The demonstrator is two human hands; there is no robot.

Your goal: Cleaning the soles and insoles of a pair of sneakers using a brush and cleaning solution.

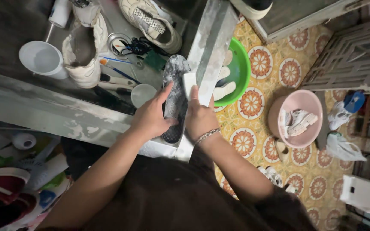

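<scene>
Patterned floor tiles [253, 102] in yellow and orange fill the right of the frame; a stained metal worktop [43, 107] runs across the upper left. At centre frame we see a dark insole [174, 81], foamy with soap, lying on the worktop edge. Our left hand [150, 117] presses flat on its lower half, fingers curled round the rim. Our right hand [200, 115] grips a white sponge block [189, 83] against the insole's right side. We judge the insole light, floppy and slick with lather; best pinned at the heel end. Worn white sneaker [84, 51] and white cup [41, 57] sit upper left. Green basin [243, 68] and pink basin [298, 102] stand on the floor.
</scene>
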